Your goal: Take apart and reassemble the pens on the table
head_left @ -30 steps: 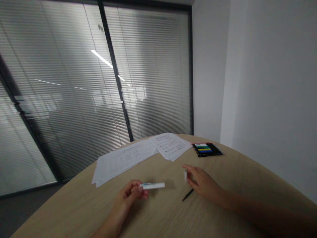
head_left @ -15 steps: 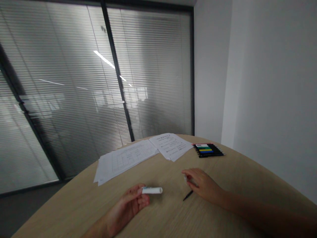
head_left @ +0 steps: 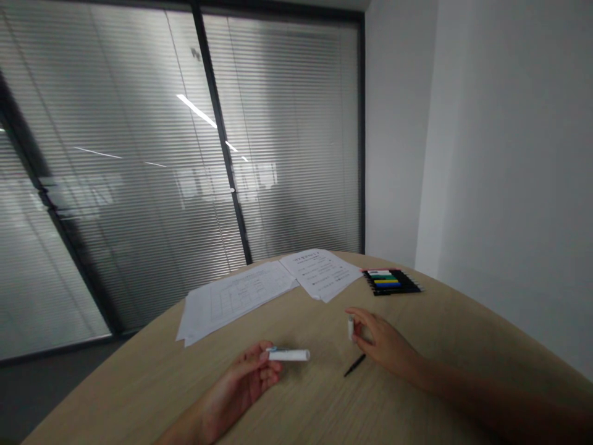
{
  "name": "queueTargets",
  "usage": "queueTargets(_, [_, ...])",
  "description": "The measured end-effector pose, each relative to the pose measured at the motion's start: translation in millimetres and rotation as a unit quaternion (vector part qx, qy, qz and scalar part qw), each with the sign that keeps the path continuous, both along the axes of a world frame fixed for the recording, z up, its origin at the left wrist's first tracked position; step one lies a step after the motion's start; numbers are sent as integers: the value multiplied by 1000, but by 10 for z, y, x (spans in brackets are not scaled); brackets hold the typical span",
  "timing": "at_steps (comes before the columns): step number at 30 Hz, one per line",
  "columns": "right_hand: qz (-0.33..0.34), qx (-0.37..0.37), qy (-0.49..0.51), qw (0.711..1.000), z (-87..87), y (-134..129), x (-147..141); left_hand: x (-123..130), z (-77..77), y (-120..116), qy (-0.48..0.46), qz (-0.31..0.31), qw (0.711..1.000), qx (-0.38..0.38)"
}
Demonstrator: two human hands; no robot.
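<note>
My left hand [head_left: 245, 386] is pinching a white marker [head_left: 290, 355], which lies crosswise pointing at my right hand [head_left: 382, 343] (that one's lightly gripping a small white cap [head_left: 351, 327]).

Papers [head_left: 236, 301] lie side by side toward the far edge of the table [head_left: 139, 395], a pack of markers [head_left: 391, 282] just right of them, a pen [head_left: 354, 365] nearer, and window blinds [head_left: 282, 136] behind it all.
</note>
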State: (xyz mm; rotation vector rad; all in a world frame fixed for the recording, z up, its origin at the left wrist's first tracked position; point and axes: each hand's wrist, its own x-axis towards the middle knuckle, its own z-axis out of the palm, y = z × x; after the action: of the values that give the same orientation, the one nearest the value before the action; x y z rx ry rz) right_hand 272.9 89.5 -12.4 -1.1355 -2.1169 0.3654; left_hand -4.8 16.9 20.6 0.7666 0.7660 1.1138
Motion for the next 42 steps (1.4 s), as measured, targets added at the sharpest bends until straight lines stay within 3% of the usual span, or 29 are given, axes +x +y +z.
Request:
queueTargets(14, [7, 14, -17, 1000, -2, -15, 0, 18, 29, -8, 2, 5, 1000, -2])
queueTargets(18, [2, 51, -11, 999, -15, -15, 7, 1, -27, 49, 17, 60, 998, 13])
queueTargets(21, [-5, 148, -18, 989, 7, -72, 18, -20, -69, 96, 78, 128, 987, 51])
queueTargets(23, [15, 235, -51, 971, 35, -141, 22, -25, -73, 107, 166, 181, 965, 97])
queueTargets(26, [106, 358, -143, 916, 68, -244, 11, -13, -41, 99, 309, 253, 904, 156])
queueTargets(29, [166, 415, -219, 868, 67, -291, -18, 4, -4, 89, 391, 268, 864, 168])
queueTargets(36, [130, 353, -265, 888, 4, -240, -41, 11, 5, 82, 499, 239, 809, 197])
queueTargets(42, [117, 311, -308, 892, -14, -230, -13, -42, -127, 133, 604, 208, 737, 221])
